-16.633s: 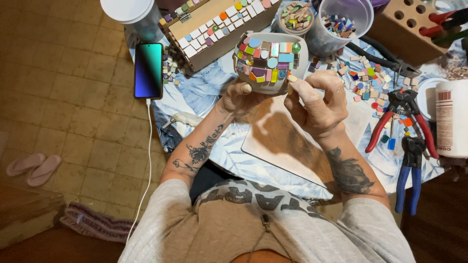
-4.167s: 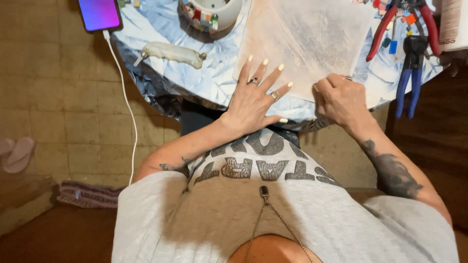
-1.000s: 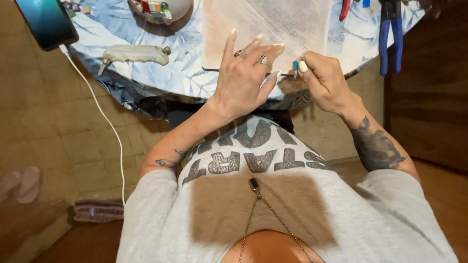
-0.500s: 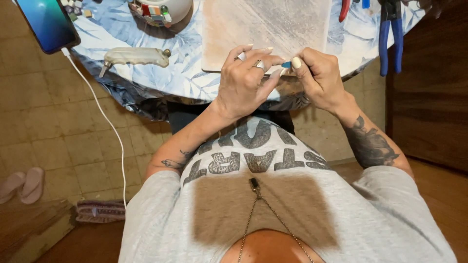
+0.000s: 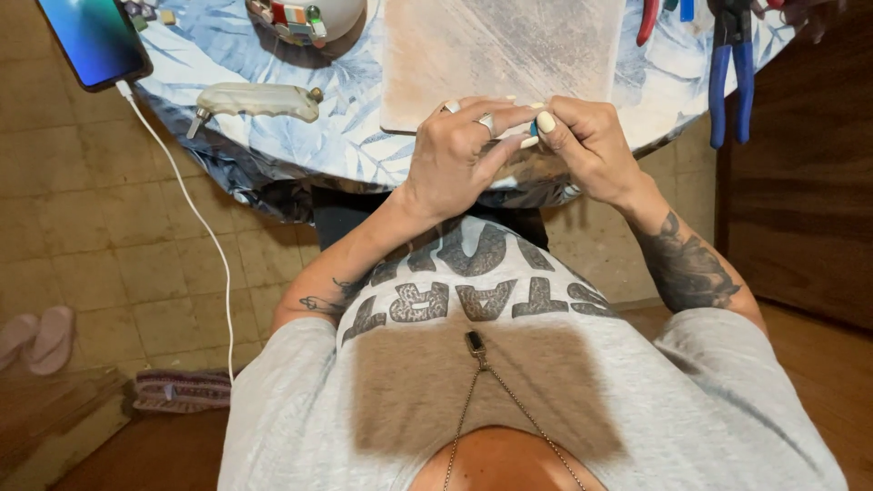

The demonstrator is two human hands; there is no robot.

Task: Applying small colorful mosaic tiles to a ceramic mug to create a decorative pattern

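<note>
Pinching together, left hand point(image 5: 464, 155) and right hand point(image 5: 587, 145) grip a mostly hidden small blue piece point(image 5: 534, 128) beside the board point(image 5: 500, 45).

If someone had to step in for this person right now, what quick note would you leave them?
Left hand and right hand meet at the table edge, pinching a small blue piece between fingertips.
Pale board lies just beyond the hands.
Mosaic-covered bowl sits at top left, partly tiled with bare white showing.
White-handled tool lies left; blue-handled pliers right; phone far left.
Left to do: the piece is not yet placed.
</note>
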